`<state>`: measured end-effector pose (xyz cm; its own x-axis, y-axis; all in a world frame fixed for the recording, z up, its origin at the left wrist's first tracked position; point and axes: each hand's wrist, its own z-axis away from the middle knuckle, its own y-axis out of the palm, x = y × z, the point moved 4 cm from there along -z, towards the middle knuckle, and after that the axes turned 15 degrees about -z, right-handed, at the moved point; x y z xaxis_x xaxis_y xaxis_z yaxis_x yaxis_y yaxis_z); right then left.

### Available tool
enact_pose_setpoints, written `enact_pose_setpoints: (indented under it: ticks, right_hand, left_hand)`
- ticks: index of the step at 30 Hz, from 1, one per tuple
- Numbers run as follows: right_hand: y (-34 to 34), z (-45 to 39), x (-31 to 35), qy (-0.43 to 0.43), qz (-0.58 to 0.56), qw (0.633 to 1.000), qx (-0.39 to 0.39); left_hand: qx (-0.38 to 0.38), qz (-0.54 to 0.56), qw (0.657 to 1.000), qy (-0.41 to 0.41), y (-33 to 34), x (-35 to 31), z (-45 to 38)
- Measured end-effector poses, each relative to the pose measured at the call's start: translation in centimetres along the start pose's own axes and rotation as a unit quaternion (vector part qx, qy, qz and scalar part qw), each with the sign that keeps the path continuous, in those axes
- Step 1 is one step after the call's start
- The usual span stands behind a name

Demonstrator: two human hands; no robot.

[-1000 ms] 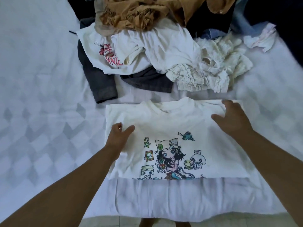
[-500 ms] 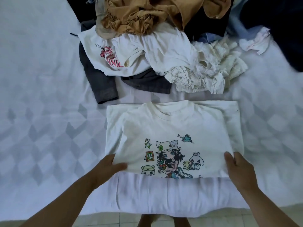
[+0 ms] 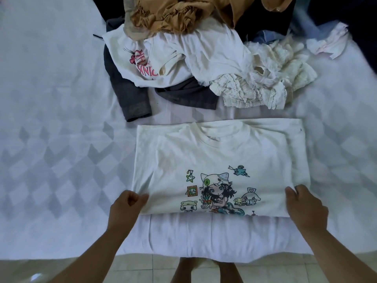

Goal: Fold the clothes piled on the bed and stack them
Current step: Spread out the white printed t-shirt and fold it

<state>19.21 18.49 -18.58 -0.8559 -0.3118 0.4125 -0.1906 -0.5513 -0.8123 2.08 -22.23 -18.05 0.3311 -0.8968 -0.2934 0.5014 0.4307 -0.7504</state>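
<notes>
Lying flat near the front edge of the bed (image 3: 51, 119), a white cartoon-print T-shirt (image 3: 220, 160), sleeves tucked under, collar pointing away toward the pile. Pinching the near-left corner of that T-shirt, the left hand (image 3: 127, 209), fingers curled round the fabric edge, thumb on top. Gripping the near-right corner of the T-shirt, the right hand (image 3: 304, 205), thumb over the cloth, fingers under and out of sight. Beyond the T-shirt's collar, well apart from both hands, a heap of unfolded clothes (image 3: 204, 58). Within that heap, nearest the T-shirt's far-left corner, a dark grey garment (image 3: 130, 99) with one cuff trailing toward the shirt. Over the grey piece, a white top with pink lettering (image 3: 140, 64). Beyond the T-shirt's far-right corner, a cream lace-trimmed garment (image 3: 265, 86). Farther back from the T-shirt, crumpled on top of the heap, a mustard-brown piece (image 3: 173, 17). Off to the far right of the T-shirt, a small pale pink item (image 3: 330, 43). Below the T-shirt's near edge, a band of white sheet, then tiled floor (image 3: 142, 266) with bare legs just visible.
</notes>
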Motion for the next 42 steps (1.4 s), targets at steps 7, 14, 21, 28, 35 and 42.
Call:
enact_pose_setpoints:
  ticks: [7, 14, 21, 28, 35, 42]
  right_hand:
    - [-0.9, 0.1, 0.8, -0.083, -0.003, 0.994, -0.073]
    - [-0.8, -0.9, 0.2, 0.02, -0.041, 0.996, -0.077]
    - [0.1, -3.3, 1.8, 0.117, -0.144, 0.982, 0.031]
    - [-0.4, -4.4, 2.9, 0.063, -0.233, 0.961, 0.137]
    - [-2.7, -3.3, 6.7, 0.038, -0.289, 0.93, 0.223]
    - [0.1, 2.3, 17.9, -0.05, -0.27, 0.918, 0.287]
  left_hand:
    - [-0.051, -0.025, 0.998, -0.032, 0.2, 0.2, 1.0]
    - [-0.19, -0.141, 0.971, 0.024, 1.9, -1.4, 1.7]
    - [-0.103, -0.352, 0.831, 0.419, 10.2, -11.3, 4.0]
    - [0.012, -0.468, 0.796, 0.384, 15.1, -12.5, 4.1]
    - [0.02, -0.493, 0.796, 0.35, 10.4, -16.5, -0.8]
    - [-0.041, -0.241, 0.905, 0.349, 2.1, -14.6, -3.5]
